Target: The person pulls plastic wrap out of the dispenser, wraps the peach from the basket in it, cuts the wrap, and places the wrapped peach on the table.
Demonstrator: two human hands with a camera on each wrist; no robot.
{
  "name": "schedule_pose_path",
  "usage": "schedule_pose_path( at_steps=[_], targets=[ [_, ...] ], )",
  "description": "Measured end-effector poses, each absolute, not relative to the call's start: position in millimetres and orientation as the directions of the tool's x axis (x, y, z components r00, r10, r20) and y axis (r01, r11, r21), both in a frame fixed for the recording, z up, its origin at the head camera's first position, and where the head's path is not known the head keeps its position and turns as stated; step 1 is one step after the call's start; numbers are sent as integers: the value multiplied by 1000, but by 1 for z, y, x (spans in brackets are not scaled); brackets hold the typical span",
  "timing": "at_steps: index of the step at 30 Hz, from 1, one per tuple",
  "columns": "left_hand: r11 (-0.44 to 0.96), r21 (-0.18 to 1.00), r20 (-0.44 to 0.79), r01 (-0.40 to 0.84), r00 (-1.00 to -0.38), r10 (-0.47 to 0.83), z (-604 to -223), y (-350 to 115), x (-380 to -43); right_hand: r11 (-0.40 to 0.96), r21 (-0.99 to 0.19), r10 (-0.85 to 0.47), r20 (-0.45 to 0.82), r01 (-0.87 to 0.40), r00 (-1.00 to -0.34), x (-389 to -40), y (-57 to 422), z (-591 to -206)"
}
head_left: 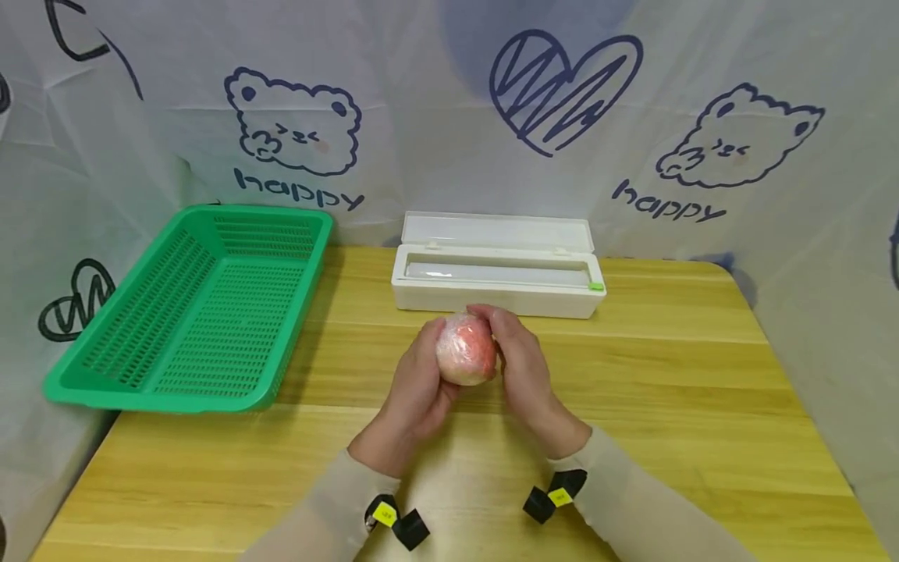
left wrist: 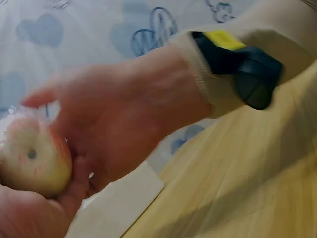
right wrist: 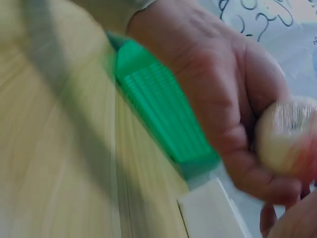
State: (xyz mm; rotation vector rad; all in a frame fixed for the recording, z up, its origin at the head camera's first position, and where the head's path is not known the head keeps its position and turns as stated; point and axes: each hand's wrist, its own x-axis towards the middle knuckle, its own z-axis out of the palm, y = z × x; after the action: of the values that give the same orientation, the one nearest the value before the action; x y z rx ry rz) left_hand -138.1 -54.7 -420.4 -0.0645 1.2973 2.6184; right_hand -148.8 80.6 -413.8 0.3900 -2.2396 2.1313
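Observation:
Between my two hands sits a red and pale-yellow apple wrapped in shiny clear cling film. My left hand grips it from the left, with the thumb along its side and fingers beneath. My right hand curls against its right side, fingers reaching round the far side. The left wrist view shows the apple with a small dark spot at its end and film bunched at the top edge. Film creases cover the apple in the right wrist view. Some fingertips are hidden behind the fruit.
Just beyond my hands stands a white cling film dispenser box, its lid raised and a roll inside. A green plastic basket stands at the left table edge. White cloth with drawings hangs behind the wooden table.

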Motion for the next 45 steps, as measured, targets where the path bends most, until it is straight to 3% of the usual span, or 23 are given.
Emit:
schedule_pose_path(
  at_steps=[5, 11, 15, 18, 22, 24, 25, 27, 30, 32, 36, 41, 45],
  targets=[
    [-713, 653, -78, -255, -959, 272, -416, -69, -142, 81, -917, -343, 343, -391, -874, -140, 87, -414],
    [-721, 653, -6, -235, -953, 304, -415, -74, -140, 287, -857, -348, 323, -428, -880, -136, 83, -407],
    [-638, 740, -75, -211, -969, 234, -417, -74, -140, 382, -780, -336, 382, -496, -861, -138, 82, -406],
    [-552, 806, -146, -214, -975, 166, -415, -74, -139, 461, -628, -342, 525, -626, -779, -139, 83, -409],
    [-563, 790, -153, -243, -967, 202, -406, -70, -134, 525, -332, -386, 728, -784, -567, -142, 82, -419],
    [-584, 770, -158, -258, -963, 216, -403, -68, -133, 482, -316, -417, 738, -817, -531, -142, 82, -420],
    [-591, 762, -172, -265, -962, 210, -403, -67, -133, 428, -384, -415, 721, -818, -556, -142, 83, -419],
    [-595, 758, -212, -267, -964, 163, -404, -66, -133, 285, -611, -376, 637, -738, -673, -140, 86, -414],
    [-592, 765, -233, -254, -966, 114, -405, -65, -133, 88, -895, -268, 401, -437, -876, -142, 91, -405],
    [-583, 780, -211, -228, -972, 98, -404, -62, -133, 40, -966, -227, 242, -257, -943, -144, 89, -400],
    [-556, 819, -130, -145, -989, 67, -402, -53, -131, 88, -993, -255, 52, -77, -965, -143, 79, -395],
    [-386, 922, -39, -19, -998, -45, -401, -46, -131, 25, -998, -133, 53, -57, -990, -136, 64, -397],
    [-253, 968, -15, 6, -997, -79, -403, -46, -132, -74, -997, -63, 14, -9, -998, -134, 60, -398]
  ],
)
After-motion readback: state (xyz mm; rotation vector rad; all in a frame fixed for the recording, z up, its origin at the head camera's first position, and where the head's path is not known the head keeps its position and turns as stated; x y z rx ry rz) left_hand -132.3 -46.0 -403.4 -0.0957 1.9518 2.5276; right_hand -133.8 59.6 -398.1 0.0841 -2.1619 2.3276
